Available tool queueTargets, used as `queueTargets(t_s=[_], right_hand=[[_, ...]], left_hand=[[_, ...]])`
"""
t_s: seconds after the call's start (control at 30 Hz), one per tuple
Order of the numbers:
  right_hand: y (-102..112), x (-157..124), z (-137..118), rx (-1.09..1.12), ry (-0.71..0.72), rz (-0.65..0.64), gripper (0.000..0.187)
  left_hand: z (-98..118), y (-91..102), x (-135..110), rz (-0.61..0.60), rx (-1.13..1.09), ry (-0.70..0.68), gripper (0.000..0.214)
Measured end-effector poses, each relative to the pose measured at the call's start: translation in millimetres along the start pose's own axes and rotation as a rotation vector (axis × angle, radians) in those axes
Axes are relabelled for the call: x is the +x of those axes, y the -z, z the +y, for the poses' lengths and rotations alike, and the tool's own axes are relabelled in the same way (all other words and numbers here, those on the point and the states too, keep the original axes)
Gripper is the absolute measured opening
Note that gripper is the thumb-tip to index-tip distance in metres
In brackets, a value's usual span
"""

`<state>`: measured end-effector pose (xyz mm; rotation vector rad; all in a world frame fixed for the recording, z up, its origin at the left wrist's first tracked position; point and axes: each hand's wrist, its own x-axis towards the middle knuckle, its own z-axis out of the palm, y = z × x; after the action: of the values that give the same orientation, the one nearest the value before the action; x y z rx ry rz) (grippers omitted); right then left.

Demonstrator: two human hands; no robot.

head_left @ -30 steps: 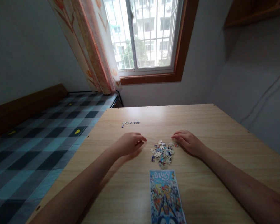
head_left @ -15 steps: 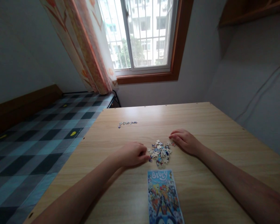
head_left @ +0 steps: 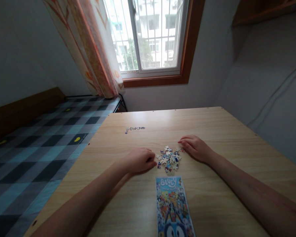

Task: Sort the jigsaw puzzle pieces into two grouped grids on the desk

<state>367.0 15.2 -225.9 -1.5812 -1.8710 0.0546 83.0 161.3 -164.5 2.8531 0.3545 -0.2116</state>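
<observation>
A loose pile of jigsaw puzzle pieces lies mid-table, some showing pale backs and others coloured print. At the pile's left edge rests my left hand, its fingers curled in and thumb close to them; whatever they may hold is hidden. On the far right side of the pile, my right hand lies on the table with fingers stretched out, beside a few reddish pieces. Farther back, a short L-shaped row of joined puzzle pieces sits apart. In front of the pile lies a blue Bluey picture box or card.
The light wooden table reaches back toward a barred window. To the left stands a bed with a checked cover, below a patterned curtain. A wooden shelf hangs at upper right.
My left thumb has drawn back slightly from the pile's edge. The right hand stays nearly in place, and the whole view has shifted a little.
</observation>
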Motion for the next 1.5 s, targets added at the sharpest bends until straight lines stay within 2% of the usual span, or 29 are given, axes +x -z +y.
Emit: queueTargets(t_s=[0.2,0.43,0.57,0.77,1.17,1.5], right_hand=[[7,-1,-26,-0.165,0.118,0.035,0.027],[18,2,-70,-0.093,0.217,-0.032,0.027],[16,-1,-84,-0.068,0.27,-0.081,0.024],[10,-5,-86,-0.044,0.322,-0.074,0.017],[-9,-13,-83,-0.102,0.293,-0.197,0.018],[-9,-12,-77,-0.091,0.313,-0.128,0.014]], left_hand=[[2,-1.5,0,0.021,0.037,0.001,0.029],[5,-3.1,1,0.039,0.045,0.02,0.033],[5,-2.4,2,0.019,0.055,0.036,0.033],[-2,-4.8,2,0.009,0.039,0.042,0.028],[-4,-5.3,2,0.006,0.009,0.038,0.029],[-4,-4.7,2,0.004,0.006,0.033,0.03]])
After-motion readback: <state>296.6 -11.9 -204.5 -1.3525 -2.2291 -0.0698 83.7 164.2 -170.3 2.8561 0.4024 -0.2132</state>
